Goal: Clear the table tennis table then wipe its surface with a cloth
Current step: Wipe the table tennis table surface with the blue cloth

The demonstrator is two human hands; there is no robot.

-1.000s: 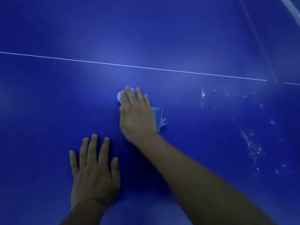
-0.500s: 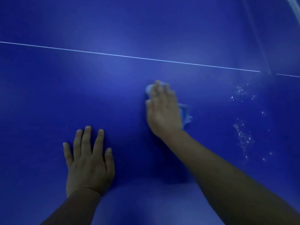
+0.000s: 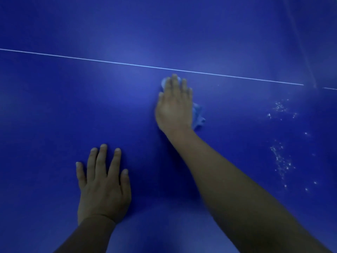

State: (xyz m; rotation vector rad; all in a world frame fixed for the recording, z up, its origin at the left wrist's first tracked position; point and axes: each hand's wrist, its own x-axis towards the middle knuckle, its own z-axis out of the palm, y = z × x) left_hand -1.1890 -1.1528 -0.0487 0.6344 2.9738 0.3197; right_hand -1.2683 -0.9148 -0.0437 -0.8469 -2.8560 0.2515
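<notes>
The blue table tennis table (image 3: 54, 106) fills the view, with a thin white line (image 3: 109, 62) running across it. My right hand (image 3: 174, 106) lies flat on a pale blue cloth (image 3: 198, 116) and presses it onto the surface just below the line. Only the cloth's edges show, past my fingertips and at the right of my palm. My left hand (image 3: 103, 185) rests flat on the table, fingers spread, holding nothing, nearer to me and to the left.
White specks and smears (image 3: 280, 159) dot the surface at the right. A faint dark seam (image 3: 308, 66) runs down the table at the far right.
My right hand has slid the cloth to the right and a little away from me, up to the white line. My left hand has stayed pressed on the table.
</notes>
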